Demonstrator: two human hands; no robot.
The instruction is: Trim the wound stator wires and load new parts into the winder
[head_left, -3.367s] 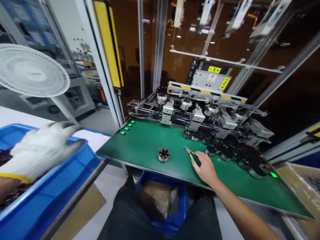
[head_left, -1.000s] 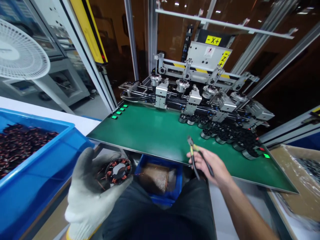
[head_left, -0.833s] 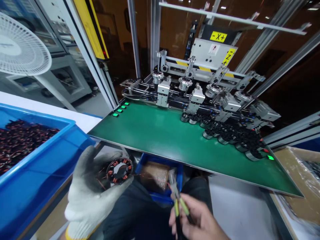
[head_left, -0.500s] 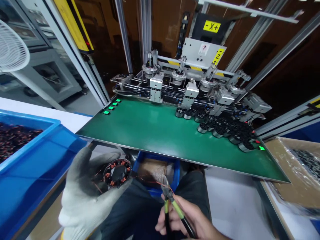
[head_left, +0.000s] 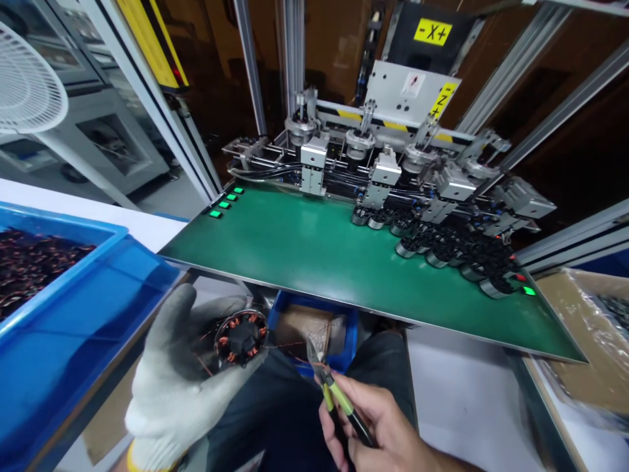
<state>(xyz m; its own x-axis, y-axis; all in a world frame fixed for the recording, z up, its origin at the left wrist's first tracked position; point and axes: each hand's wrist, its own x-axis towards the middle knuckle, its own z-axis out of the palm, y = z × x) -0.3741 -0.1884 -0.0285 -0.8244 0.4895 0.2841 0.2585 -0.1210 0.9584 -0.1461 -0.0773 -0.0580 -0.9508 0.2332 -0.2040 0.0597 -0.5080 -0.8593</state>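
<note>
One round copper-wound motor stator (head_left: 241, 338) sits in the closed grip of the white-gloved left hand (head_left: 181, 380), above the lap. The bare right hand (head_left: 378, 429) grips one pair of yellow-handled cutters (head_left: 330, 391), tips at one copper wire (head_left: 287, 345). One green desk (head_left: 314, 252) lies beyond.

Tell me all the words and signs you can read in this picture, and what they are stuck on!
"-X+" on a yellow label stuck to the black panel at the top of the machine.
"-Z+" or close to it, on a tilted yellow label at the edge of the grey plate; small, so not certain.
A small white sticker with a red mark on the grey plate: too small to read.
No other readable text.
</note>
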